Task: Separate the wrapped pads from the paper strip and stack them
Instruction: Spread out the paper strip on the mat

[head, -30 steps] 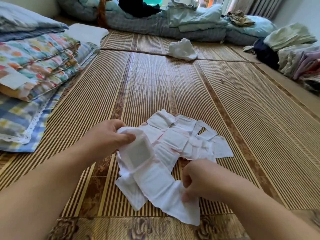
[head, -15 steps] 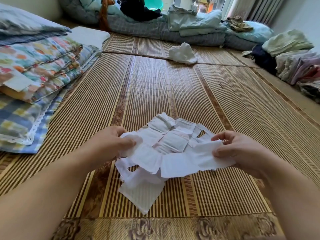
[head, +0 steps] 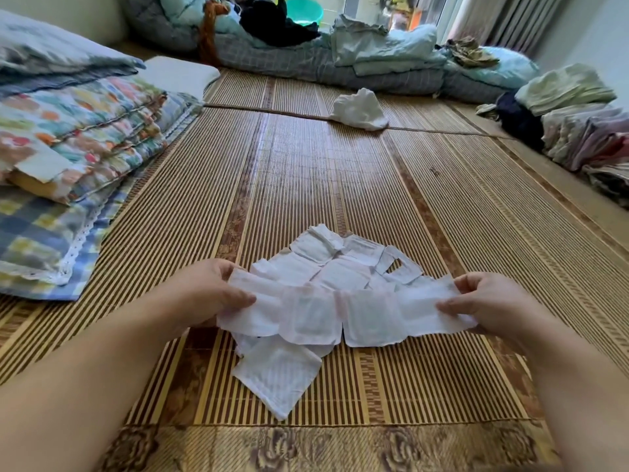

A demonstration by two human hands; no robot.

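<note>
A white strip of joined wrapped pads (head: 343,315) is stretched flat between my two hands, a little above the bamboo mat (head: 306,185). My left hand (head: 207,294) pinches the strip's left end. My right hand (head: 490,301) pinches its right end. Several square pads show side by side along the strip. Behind it lies a loose heap of more white pads and strip (head: 340,260). One single white pad (head: 277,376) lies on the mat below the strip, partly under it.
Folded floral and checked quilts (head: 68,158) are stacked at the left. A crumpled white cloth (head: 360,109) lies farther back on the mat. Bedding and clothes piles (head: 374,59) line the back, and folded clothes (head: 578,131) sit at the right.
My hands moved apart and pulled the bunched strip out straight. My right hand went from near the bottom of the strip up and to the right, holding its end.
</note>
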